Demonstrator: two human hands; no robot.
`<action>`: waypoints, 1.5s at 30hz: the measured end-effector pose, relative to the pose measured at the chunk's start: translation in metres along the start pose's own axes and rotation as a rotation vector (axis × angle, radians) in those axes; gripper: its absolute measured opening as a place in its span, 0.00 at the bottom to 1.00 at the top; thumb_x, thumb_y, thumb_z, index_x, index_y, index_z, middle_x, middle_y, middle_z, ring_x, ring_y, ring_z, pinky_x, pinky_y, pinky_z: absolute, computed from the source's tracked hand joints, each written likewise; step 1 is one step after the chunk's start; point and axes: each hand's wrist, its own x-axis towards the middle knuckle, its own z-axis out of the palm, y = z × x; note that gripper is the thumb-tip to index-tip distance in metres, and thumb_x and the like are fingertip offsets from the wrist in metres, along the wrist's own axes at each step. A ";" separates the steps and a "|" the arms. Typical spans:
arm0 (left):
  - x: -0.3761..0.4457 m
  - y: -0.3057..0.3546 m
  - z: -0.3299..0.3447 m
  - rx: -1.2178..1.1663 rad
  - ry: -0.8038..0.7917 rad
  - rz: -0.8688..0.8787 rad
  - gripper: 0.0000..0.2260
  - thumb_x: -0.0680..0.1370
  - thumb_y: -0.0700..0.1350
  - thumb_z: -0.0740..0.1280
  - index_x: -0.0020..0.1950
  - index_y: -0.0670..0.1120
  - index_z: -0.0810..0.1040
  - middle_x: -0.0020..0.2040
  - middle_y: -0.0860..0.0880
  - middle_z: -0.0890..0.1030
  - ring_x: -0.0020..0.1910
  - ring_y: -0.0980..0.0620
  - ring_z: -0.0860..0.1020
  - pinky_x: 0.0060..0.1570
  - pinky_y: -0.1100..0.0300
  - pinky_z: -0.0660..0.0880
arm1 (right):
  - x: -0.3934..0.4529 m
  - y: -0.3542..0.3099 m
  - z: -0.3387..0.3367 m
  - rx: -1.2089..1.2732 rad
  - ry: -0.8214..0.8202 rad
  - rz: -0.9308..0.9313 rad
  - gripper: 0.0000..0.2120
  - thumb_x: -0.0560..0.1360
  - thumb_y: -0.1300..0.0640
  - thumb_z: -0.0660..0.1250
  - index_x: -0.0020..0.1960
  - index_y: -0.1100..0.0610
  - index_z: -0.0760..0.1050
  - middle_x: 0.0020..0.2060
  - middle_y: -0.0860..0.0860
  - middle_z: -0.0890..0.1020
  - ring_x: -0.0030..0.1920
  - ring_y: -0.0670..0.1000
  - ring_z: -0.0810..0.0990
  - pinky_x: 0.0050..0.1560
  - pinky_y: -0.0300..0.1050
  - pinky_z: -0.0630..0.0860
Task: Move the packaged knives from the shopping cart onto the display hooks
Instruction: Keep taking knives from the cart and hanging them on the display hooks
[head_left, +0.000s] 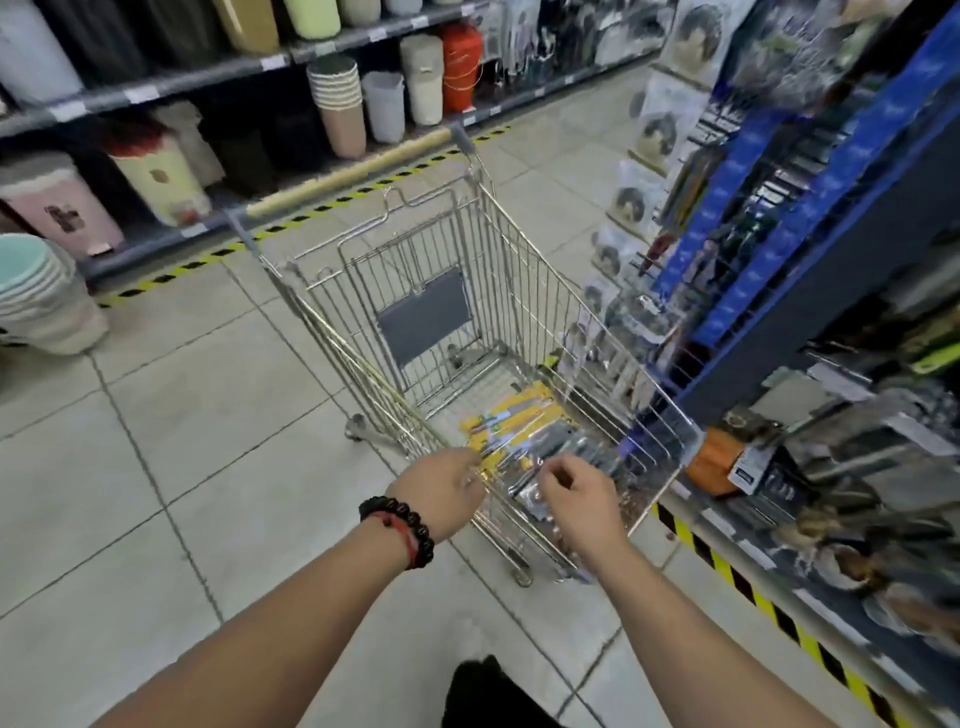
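Packaged knives (511, 415), in yellow and in grey packs, lie in a pile on the bottom of the wire shopping cart (483, 244), toward its near end. My left hand (441, 488), with a bead bracelet on the wrist, reaches over the cart's near rim; its fingertips are at the wire rim beside the yellow packs, and what they hold is hidden. My right hand (579, 501) hovers above the grey and clear packs with its fingers loosely curled and nothing plainly between them. The blue display rack (779, 291) with hooks stands to the right of the cart.
Shelves of bins and stacked buckets (337, 104) line the far left side of the aisle. Low shelves of blurred goods (841, 467) run along the right, edged with yellow-black tape. Tiled floor (182, 441) lies left of the cart. A stack of tubs (36, 296) sits at the left edge.
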 end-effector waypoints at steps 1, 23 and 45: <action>0.015 -0.003 -0.007 -0.007 -0.024 0.018 0.16 0.80 0.48 0.58 0.67 0.51 0.73 0.67 0.50 0.75 0.63 0.50 0.74 0.61 0.55 0.73 | 0.013 -0.004 0.005 -0.010 0.006 0.023 0.06 0.76 0.56 0.64 0.42 0.52 0.79 0.36 0.48 0.82 0.38 0.50 0.80 0.43 0.50 0.78; 0.377 -0.086 -0.027 0.087 -0.519 0.092 0.12 0.77 0.44 0.61 0.59 0.51 0.77 0.57 0.48 0.78 0.54 0.48 0.75 0.55 0.62 0.71 | 0.240 0.002 0.126 0.141 0.184 0.683 0.07 0.77 0.54 0.65 0.52 0.54 0.79 0.43 0.51 0.81 0.43 0.53 0.78 0.41 0.43 0.70; 0.508 -0.173 0.206 0.043 -0.608 -0.099 0.10 0.75 0.42 0.67 0.55 0.47 0.71 0.51 0.47 0.79 0.47 0.46 0.79 0.52 0.51 0.78 | 0.362 0.141 0.271 -0.199 0.093 0.829 0.26 0.77 0.52 0.59 0.74 0.47 0.62 0.69 0.53 0.66 0.68 0.58 0.66 0.64 0.53 0.71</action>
